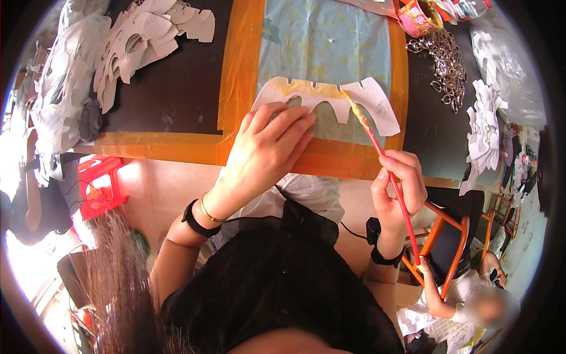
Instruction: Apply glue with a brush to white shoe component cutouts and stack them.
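Note:
A white cut-out piece (pixel 321 94), arched with notches along its far edge and scallops along its near edge, lies on the blue sheet. Yellowish paste is smeared over its left and middle parts. The fingers of my left hand (pixel 272 138) stretch over its near left edge, pressing it down with nothing gripped. A long red-handled brush (pixel 386 159) is pinched between the thumb and fingers of my right hand (pixel 401 186). Its paste-coated tip touches the piece right of the middle. Part of the piece's left end is hidden under my left hand.
Orange tape (pixel 236 76) borders the blue sheet (pixel 327 41) on the dark table (pixel 177 88). A pile of white cut-outs (pixel 138 44) lies far left. At far right are metal rings (pixel 445 65) and a paste-stained tub (pixel 418 17). Another person (pixel 466 295) sits lower right.

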The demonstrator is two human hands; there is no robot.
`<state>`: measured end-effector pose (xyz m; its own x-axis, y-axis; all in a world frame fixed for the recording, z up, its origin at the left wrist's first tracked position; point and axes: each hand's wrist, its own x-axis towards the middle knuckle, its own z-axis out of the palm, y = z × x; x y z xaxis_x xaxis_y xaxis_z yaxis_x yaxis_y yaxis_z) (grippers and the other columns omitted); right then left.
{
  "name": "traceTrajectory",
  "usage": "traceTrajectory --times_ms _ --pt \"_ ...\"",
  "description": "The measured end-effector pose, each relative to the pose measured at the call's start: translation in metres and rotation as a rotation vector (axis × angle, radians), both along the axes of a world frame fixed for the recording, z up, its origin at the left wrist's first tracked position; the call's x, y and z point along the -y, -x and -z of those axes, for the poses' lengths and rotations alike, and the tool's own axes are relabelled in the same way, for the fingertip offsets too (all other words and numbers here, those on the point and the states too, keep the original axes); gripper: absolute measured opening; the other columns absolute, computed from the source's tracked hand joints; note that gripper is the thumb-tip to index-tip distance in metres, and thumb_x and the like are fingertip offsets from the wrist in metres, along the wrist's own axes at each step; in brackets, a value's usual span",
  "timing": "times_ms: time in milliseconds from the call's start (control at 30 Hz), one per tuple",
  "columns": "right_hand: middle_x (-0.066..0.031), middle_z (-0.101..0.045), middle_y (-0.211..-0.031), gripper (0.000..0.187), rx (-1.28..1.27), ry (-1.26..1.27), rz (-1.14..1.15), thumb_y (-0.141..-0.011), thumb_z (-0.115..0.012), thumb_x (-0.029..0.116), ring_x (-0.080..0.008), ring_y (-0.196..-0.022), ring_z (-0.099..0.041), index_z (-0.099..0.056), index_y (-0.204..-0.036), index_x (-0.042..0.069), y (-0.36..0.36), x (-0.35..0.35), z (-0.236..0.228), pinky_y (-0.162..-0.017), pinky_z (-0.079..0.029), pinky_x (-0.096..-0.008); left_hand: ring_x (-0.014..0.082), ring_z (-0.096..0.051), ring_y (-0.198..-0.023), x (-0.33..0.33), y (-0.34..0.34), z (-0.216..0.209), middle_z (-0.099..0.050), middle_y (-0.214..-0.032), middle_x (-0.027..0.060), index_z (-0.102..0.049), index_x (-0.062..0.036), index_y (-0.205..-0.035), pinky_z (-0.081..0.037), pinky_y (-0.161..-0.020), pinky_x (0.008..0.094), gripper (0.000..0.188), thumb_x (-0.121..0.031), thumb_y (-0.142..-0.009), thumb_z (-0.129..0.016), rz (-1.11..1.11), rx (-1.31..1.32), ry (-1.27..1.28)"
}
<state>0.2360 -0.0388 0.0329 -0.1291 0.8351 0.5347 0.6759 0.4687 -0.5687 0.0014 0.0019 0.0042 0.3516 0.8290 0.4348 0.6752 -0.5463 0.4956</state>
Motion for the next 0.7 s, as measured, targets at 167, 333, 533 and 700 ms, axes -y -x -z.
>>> traceTrajectory --times_ms 167,333,533,700 --pt "-0.0142 -0.066 -0.091 0.021 0.011 -0.010 -0.030 -0.074 -0.064 -0.007 -0.0288 -0.078 -0.064 -0.066 -0.094 -0.001 0.000 -0.005 0.000 -0.068 -0.052 -0.0343 0.0253 -0.058 -0.100 0.000 -0.001 0.000 -0.066 -0.110 0.0020 -0.070 -0.0066 -0.105 -0.048 -0.084 0.0377 0.029 -0.008 -0.077 -0.075 -0.004 -0.003 0.008" --pt "-0.0140 -0.066 -0.091 0.020 -0.012 0.035 0.011 -0.075 -0.065 -0.006 -0.0289 -0.078 -0.065 -0.066 -0.094 -0.001 -0.002 -0.003 0.003 -0.068 -0.052 -0.0345 0.0258 -0.058 -0.106 0.004 -0.006 -0.012 -0.065 -0.114 0.0036 -0.069 -0.0057 -0.108 -0.047 -0.087 0.0380 0.032 -0.006 -0.076 -0.074 0.059 -0.043 -0.011" --pt "-0.0138 -0.066 -0.092 0.019 0.032 -0.025 -0.057 -0.075 -0.065 -0.006 -0.0293 -0.078 -0.065 -0.066 -0.094 -0.001 -0.001 -0.005 0.003 -0.068 -0.053 -0.0350 0.0267 -0.056 -0.114 0.001 -0.046 0.002 -0.060 -0.123 0.0109 -0.063 0.0010 -0.115 -0.047 -0.093 0.0392 0.042 -0.010 -0.076 -0.075 0.149 0.047 0.051" --pt "-0.0137 -0.066 -0.092 0.018 0.054 -0.003 -0.014 -0.076 -0.065 -0.006 -0.0292 -0.077 -0.065 -0.066 -0.093 -0.001 -0.010 -0.005 0.005 -0.068 -0.053 -0.0356 0.0265 -0.055 -0.115 -0.001 -0.046 0.007 -0.060 -0.124 0.0113 -0.063 0.0013 -0.116 -0.047 -0.095 0.0386 0.043 -0.016 -0.079 -0.074 0.140 0.034 0.056"
